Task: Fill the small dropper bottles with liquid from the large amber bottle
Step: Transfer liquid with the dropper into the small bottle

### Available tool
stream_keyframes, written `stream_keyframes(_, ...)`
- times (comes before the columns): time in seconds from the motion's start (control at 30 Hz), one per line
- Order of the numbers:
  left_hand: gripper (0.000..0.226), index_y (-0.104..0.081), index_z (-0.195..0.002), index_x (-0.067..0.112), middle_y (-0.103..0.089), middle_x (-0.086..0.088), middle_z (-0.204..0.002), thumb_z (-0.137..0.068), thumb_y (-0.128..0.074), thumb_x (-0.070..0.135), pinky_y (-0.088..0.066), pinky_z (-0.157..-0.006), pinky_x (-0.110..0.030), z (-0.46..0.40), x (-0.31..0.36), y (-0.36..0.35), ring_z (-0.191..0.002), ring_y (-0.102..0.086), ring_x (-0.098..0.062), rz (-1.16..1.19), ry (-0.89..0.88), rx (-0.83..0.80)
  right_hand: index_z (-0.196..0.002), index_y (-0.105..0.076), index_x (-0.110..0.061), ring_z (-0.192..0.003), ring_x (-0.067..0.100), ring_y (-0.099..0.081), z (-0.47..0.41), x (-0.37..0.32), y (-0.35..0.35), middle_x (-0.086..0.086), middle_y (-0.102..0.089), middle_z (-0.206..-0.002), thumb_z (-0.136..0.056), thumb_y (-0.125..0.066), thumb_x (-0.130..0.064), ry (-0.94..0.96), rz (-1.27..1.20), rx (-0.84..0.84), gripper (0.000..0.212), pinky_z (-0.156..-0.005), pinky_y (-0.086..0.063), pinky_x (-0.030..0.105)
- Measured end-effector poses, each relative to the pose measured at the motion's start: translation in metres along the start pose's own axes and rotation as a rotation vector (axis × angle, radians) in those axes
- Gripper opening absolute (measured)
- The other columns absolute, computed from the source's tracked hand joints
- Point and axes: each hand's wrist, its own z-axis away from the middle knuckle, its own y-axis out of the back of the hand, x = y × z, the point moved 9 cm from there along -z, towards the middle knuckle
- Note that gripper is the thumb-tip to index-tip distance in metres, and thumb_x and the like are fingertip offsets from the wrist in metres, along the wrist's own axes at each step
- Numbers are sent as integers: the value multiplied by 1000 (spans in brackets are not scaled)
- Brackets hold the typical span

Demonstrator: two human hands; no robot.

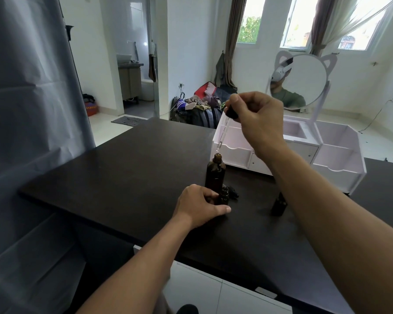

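Note:
The large amber bottle (pixel 215 172) stands uncapped on the black table (pixel 132 168). My right hand (pixel 255 120) pinches the black bulb of a glass dropper (pixel 225 130), held slanted, its tip just above the big bottle's mouth. My left hand (pixel 199 208) grips a small open dropper bottle (pixel 224 196) standing right in front of the large one. A second small dark bottle (pixel 279 205) stands further right, partly hidden behind my right forearm. A black cap (pixel 234 192) lies beside the bottles.
A white organiser (pixel 304 152) with drawers and a round cat-eared mirror (pixel 302 80) stands at the table's back right. A grey sheet (pixel 32 123) hangs at the left. Bags lie piled on the floor (pixel 200 105) beyond the table.

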Motion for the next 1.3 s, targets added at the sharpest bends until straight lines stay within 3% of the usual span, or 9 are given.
stream_keyframes(0.1,67,-78,-98,25,-72,12,-84,-50,-72,71,-57,-80,-32,1,1,0,-79,-67,0,8,-27,11,-92,-73,-7,-76,15,-74,2,-3,6,4,-75,-82,-89,-70,-22,-3,-21,17,15,-80,-61,38)
stream_keyframes(0.3,56,-77,-101,23,-71,10,-84,-60,-80,61,-57,-79,-32,-1,1,0,-79,-66,-3,4,-25,5,-78,-70,-16,-74,24,-74,23,13,6,9,-74,-77,-86,-73,-24,-40,-3,-71,12,-79,-60,49)
stream_keyframes(0.77,48,-74,-108,23,-71,7,-99,-68,-83,49,-55,-85,-31,0,1,3,-91,-64,-6,-27,31,14,-74,-68,-25,-74,24,-73,49,36,4,7,-74,-77,-87,-72,-25,-37,92,-130,13,-75,-60,51)
stream_keyframes(1.3,46,-75,-105,22,-71,7,-94,-68,-83,48,-56,-82,-31,3,3,3,-87,-65,-6,-3,19,8,-72,-68,-22,-76,28,-73,51,34,6,10,-74,-79,-89,-70,-16,-66,21,-134,18,-78,-60,50)
